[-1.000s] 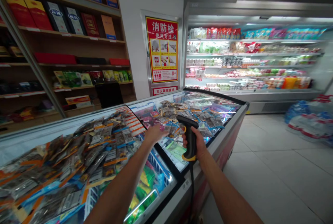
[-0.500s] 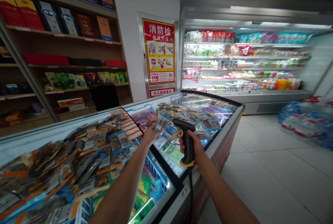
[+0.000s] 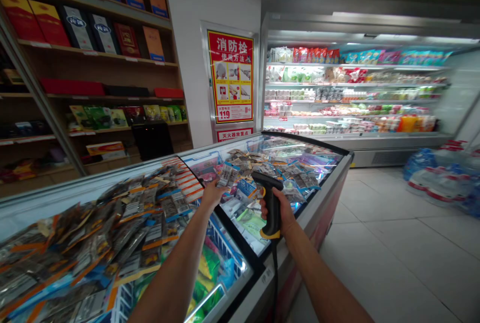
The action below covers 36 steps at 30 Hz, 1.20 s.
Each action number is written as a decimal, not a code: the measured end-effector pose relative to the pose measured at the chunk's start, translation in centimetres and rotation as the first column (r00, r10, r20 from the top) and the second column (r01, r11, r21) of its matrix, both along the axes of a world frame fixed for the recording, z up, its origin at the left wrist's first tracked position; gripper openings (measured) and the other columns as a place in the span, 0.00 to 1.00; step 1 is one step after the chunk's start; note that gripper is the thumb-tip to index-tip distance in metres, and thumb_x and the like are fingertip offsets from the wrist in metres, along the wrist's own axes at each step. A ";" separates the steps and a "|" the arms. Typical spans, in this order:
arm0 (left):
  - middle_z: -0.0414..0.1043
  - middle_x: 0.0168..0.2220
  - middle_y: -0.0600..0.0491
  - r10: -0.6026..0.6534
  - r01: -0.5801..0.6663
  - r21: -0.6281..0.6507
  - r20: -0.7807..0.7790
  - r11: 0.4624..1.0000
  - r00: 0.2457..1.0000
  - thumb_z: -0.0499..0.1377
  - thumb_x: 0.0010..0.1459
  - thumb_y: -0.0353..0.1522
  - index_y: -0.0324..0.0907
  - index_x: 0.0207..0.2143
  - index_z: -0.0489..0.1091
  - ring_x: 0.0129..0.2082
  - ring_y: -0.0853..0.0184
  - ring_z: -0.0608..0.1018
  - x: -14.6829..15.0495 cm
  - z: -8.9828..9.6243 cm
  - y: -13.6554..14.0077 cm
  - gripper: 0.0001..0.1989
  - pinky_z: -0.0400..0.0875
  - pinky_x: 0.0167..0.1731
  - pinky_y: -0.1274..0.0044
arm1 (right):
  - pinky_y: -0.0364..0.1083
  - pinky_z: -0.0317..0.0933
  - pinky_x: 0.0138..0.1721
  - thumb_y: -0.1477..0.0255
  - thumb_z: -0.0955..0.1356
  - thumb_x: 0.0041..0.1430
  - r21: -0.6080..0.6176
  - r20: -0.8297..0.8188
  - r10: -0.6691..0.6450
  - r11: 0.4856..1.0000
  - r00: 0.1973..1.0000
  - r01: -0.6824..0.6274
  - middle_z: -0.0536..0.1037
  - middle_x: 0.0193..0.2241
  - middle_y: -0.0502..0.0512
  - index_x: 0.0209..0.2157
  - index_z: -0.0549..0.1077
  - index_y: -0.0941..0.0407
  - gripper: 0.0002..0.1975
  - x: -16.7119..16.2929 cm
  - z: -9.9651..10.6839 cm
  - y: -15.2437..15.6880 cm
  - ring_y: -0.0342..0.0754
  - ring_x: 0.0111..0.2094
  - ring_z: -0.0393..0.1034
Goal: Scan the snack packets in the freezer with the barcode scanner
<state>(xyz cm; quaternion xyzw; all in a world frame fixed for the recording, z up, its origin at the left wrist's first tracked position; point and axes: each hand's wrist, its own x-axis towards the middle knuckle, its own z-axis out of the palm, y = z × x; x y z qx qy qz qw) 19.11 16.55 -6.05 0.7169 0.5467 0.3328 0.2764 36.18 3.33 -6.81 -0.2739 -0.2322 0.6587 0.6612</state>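
a small clear packet with a blue edge point(image 3: 228, 175) stands tilted at the fingertips of your left hand point(image 3: 212, 194), held over the far part of a glass-topped freezer chest point(image 3: 323, 201). your left fingers appear closed on its near end, a light pinch that leaves most of the printed face showing; the exact place of each fingertip is too small to tell. just to the right, your right hand point(image 3: 286, 214) wraps the handle of a black and yellow scanner point(image 3: 274, 205), fingers curled around the front, head level and turned left toward the packet but not touching it. whether a finger presses the trigger cannot be told. a dark cable point(image 3: 275, 275) drops from the handle's foot.

as far as the work can be judged, one packet is singled out and brought near the scanner, and no sign shows whether it is read. many others lie loose: a broad heap of packets point(image 3: 127, 213) at near left, and a second spread point(image 3: 258, 159) beyond your hands. which of these are dealt with, the view does not tell.

below the near heap, green and yellow bags point(image 3: 205, 270) show. farther out stand shelves of boxes point(image 3: 112, 53) at left, a red poster point(image 3: 231, 80) at far center, a lit refrigerated case point(image 3: 375, 139) at far right, and bundled water bottles point(image 3: 427, 180) on the floor at right.
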 end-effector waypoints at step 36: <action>0.65 0.50 0.45 -0.022 0.082 0.165 -0.337 0.983 0.941 0.51 0.52 0.37 0.39 0.50 0.61 0.50 0.60 0.65 5.1 0.5 -4.3 0.23 0.57 0.47 0.72 | 0.38 0.56 0.15 0.61 0.64 0.47 0.088 -0.092 -0.142 0.985 0.986 0.151 0.68 0.17 0.48 0.32 0.68 0.57 0.15 1.1 -0.1 -0.4 0.38 0.15 0.60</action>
